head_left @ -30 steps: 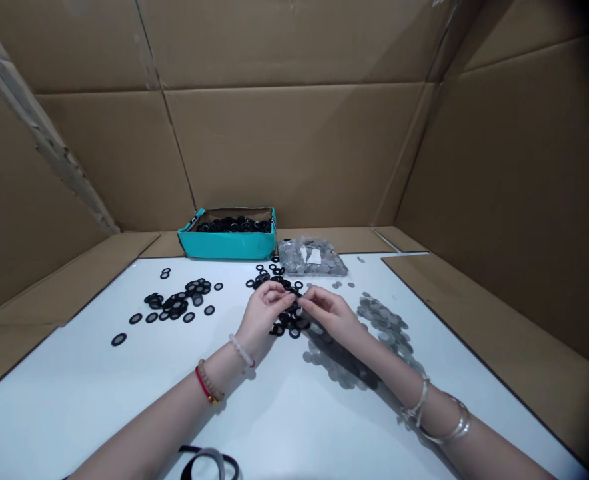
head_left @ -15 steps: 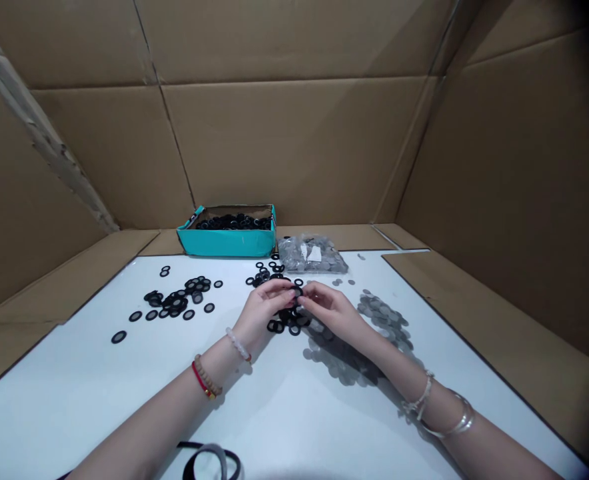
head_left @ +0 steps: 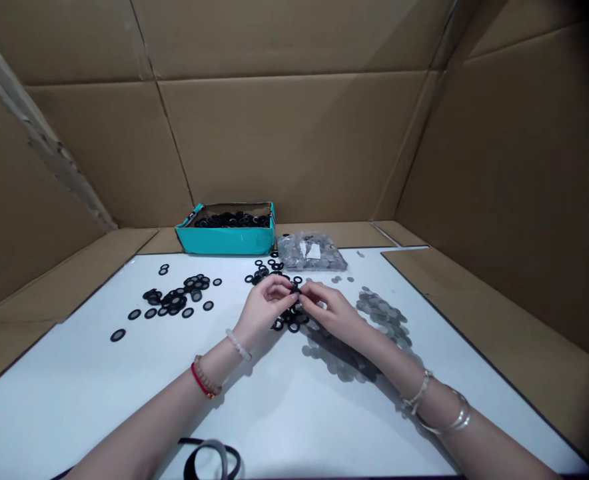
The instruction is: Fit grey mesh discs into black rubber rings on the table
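Note:
My left hand [head_left: 266, 303] and my right hand [head_left: 332, 308] meet over the middle of the white table. Between their fingertips they pinch one small black ring [head_left: 295, 289], now tilted and partly hidden by the fingers. Beneath lies a pile of loose black rings [head_left: 293, 327], partly covered by my hands. To the right, grey translucent discs [head_left: 382, 313] are spread, some in the shadow of my right arm. On the left rests a cluster of black rings with grey centres [head_left: 174, 301].
A turquoise box [head_left: 224, 241] full of black rings stands at the back. Beside it lies a clear plastic bag [head_left: 312, 252] of grey discs. A black-and-grey strap [head_left: 219, 453] is at the front edge. Cardboard walls [head_left: 294, 147] surround the table.
The ring between my fingertips has turned from facing me to more edge-on. My fingers have drawn slightly closer around it. The view has shifted very slightly.

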{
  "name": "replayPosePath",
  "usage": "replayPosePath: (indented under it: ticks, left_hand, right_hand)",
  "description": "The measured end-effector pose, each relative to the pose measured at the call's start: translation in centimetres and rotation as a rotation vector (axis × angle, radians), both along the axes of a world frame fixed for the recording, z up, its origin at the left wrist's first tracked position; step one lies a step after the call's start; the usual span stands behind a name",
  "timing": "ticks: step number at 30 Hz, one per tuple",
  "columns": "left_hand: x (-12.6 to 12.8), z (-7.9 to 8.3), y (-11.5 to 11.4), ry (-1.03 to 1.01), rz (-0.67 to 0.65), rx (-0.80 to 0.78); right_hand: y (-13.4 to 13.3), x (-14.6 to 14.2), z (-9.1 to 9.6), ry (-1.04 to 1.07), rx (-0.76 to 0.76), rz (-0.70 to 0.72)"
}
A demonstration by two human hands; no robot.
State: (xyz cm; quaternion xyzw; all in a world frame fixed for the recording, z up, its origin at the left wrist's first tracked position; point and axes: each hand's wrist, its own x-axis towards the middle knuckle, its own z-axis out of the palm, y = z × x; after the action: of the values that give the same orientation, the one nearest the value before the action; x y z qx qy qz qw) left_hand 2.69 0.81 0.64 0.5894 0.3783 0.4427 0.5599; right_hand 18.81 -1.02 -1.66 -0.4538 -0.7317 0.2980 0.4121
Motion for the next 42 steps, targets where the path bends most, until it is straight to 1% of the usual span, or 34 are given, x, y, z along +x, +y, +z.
replayPosePath:
  ticks: [2,5,7,12,17,20,22,23,24,26,29,31,33,35,36,37,40,42]
  left_hand:
    - [0.1,0.0,-0.2,0.025,-0.001,0.032]
    - [0.1,-0.2,-0.2,-0.001,0.010,0.053]
    - [0.1,-0.3,-0.1,-0.023,0.001,0.035]
    - [-0.6,0.1,0.5,-0.009,-0.113,-0.041]
    - [-1.3,0.4,1.3,-0.005,-0.209,-0.070]
    - [-1.8,0.2,2.4,0.020,-0.214,-0.050]
    - [-2.7,0.1,3.7,0.195,-0.106,0.060]
    - [-3.3,0.0,4.4,0.330,-0.005,0.151]
    - [-4.2,0.0,5.2,0.514,0.146,0.272]
    - [-6.5,0.0,6.7,0.640,0.281,0.328]
    - [-10.0,-0.1,8.2,0.801,0.472,0.374]
    - [-11.7,-0.2,8.5,0.885,0.567,0.402]
    - [-12.3,-0.4,8.6,0.954,0.617,0.437]
    - [-12.0,-0.6,8.5,1.000,0.602,0.482]
    - [-11.5,-0.8,8.4,1.012,0.563,0.508]
    - [-10.8,-1.0,8.2,1.017,0.503,0.535]
    - [-8.5,-1.9,7.5,0.990,0.246,0.607]
    - [-7.2,-2.6,7.0,0.954,0.131,0.629]
  right_hand:
    - [-0.1,0.0,0.2,-0.044,0.015,0.011]
    - [-0.3,-0.2,0.4,-0.014,-0.012,0.043]
    - [-0.4,-0.3,0.6,0.008,-0.023,0.048]
    - [-0.6,-0.2,0.9,0.020,-0.027,0.055]
    - [-0.6,-0.1,1.3,0.044,-0.088,0.077]
    - [-0.5,0.0,1.5,0.061,-0.116,0.092]
    - [-0.4,0.5,1.7,0.033,-0.117,0.088]
    - [-0.3,0.9,1.7,-0.005,-0.116,0.073]
    - [-0.3,1.4,1.8,-0.058,-0.119,0.053]
    - [-0.2,2.4,1.8,-0.191,-0.143,0.024]
    - [-0.1,3.7,1.3,-0.334,-0.186,0.052]
    - [0.1,4.0,0.7,-0.357,-0.188,0.070]
    - [0.3,4.1,0.0,-0.338,-0.200,0.087]
    - [0.5,4.0,-0.4,-0.311,-0.209,0.101]
    - [0.6,3.9,-0.5,-0.303,-0.208,0.101]
    - [0.7,3.8,-0.5,-0.299,-0.204,0.094]
    - [0.8,3.7,-0.1,-0.279,-0.204,0.053]
    - [0.7,3.5,0.2,-0.259,-0.216,0.037]
